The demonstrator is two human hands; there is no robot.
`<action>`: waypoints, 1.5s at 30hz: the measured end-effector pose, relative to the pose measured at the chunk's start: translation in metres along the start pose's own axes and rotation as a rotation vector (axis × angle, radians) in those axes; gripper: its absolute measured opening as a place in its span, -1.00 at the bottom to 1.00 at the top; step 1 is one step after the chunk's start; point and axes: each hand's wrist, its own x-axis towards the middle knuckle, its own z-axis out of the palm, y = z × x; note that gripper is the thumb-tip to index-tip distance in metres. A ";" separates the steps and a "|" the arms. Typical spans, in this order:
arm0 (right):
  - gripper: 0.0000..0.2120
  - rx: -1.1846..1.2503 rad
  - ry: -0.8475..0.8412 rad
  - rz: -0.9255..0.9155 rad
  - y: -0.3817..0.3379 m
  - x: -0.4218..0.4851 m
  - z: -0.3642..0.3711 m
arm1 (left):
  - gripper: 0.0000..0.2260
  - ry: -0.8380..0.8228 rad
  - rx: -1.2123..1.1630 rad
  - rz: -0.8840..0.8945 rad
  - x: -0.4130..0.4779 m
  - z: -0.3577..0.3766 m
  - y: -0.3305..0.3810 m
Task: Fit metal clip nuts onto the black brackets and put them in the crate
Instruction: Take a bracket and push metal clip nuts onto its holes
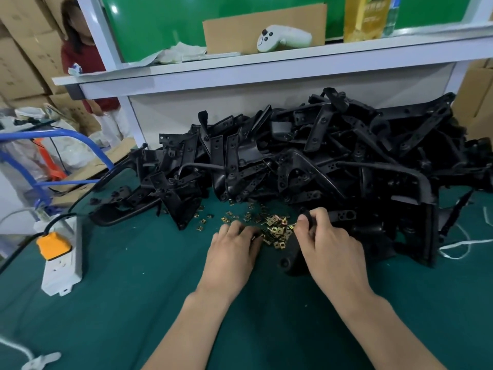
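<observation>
A big heap of black brackets (306, 156) covers the far half of the green table. In front of it lies a scatter of small brass-coloured clip nuts (276, 229). My right hand (328, 244) grips one black bracket (292, 259), thumb and fingers curled round its upper end, with the bracket's lower end resting on the table. My left hand (232, 245) lies palm down beside it, its fingertips curled into the clip nuts; what they hold is hidden. No crate is in view.
A white power strip with an orange plug (60, 259) lies at the left table edge. White cord (458, 245) lies at the right. A white shelf (266, 68) overhangs the heap. A person stands back left by a blue trolley frame (56, 161).
</observation>
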 end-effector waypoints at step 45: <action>-0.67 0.217 -0.006 0.073 0.011 0.003 0.012 | -0.74 0.122 -1.861 -0.780 0.007 -0.041 -0.005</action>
